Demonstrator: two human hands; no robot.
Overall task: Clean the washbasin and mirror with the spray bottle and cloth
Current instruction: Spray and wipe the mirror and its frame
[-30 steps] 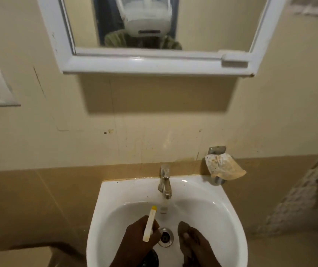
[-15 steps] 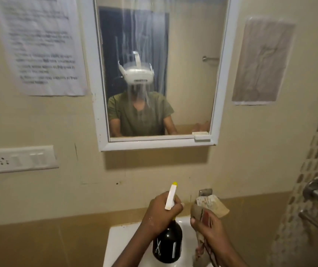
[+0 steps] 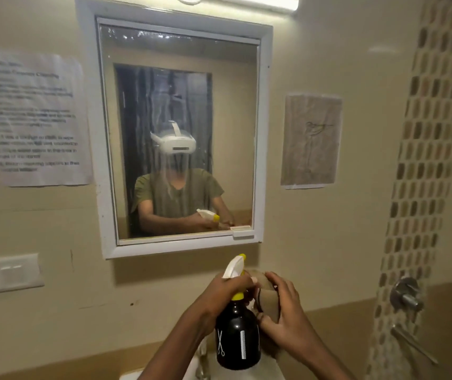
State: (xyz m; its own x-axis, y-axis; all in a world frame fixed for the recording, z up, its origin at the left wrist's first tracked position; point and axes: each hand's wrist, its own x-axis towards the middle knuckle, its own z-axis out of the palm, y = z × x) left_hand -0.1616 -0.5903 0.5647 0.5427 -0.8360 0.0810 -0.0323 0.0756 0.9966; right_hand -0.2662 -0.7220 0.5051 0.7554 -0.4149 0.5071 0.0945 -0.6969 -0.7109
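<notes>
The mirror (image 3: 177, 133) is filling the upper centre of the frame, streaks running down its glass. Lower centre, your left hand (image 3: 223, 290) is curling its fingers round the neck of the dark spray bottle (image 3: 237, 334). Just right of it, your right hand (image 3: 283, 311) is gripping the bunched tan cloth (image 3: 267, 300).

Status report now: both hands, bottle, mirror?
Left hand grips spray bottle. Right hand holds cloth. Mirror streaked wet. Nothing blocks it.
</notes>
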